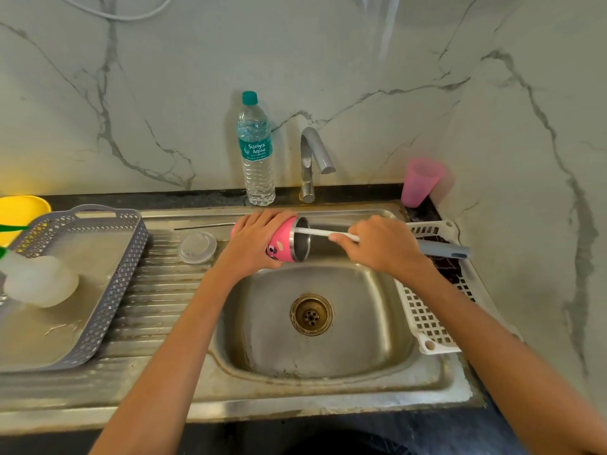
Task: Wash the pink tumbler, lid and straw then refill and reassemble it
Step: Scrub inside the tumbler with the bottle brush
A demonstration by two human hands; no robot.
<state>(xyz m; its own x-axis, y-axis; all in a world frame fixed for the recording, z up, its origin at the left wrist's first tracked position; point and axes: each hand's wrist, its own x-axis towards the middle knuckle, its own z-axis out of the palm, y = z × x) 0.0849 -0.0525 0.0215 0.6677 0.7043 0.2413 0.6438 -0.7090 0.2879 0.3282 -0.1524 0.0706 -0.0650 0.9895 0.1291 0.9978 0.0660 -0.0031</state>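
So the pink tumbler is on its side over the sink, mouth facing right. The left hand is wrapped over it, fingers curled round the body. The right hand has its fingers closed round the bottle brush. The white shaft runs into the steel mouth and the grey handle sticks out past the wrist. The brush head is hidden inside the cup, so I can't tell how deep it sits.

Tips for this bit: twist the tumbler one way with the left hand while turning the brush the other, and push right down to the base where gunk hides. Tip the mouth slightly down so suds drain into the basin, not along your arm. No water is running from the tap, so rinsing comes after.

The clear lid and metal straw sit on the drainboard just left of the tumbler, and I'd do those next. The water bottle by the wall should cover the refill.
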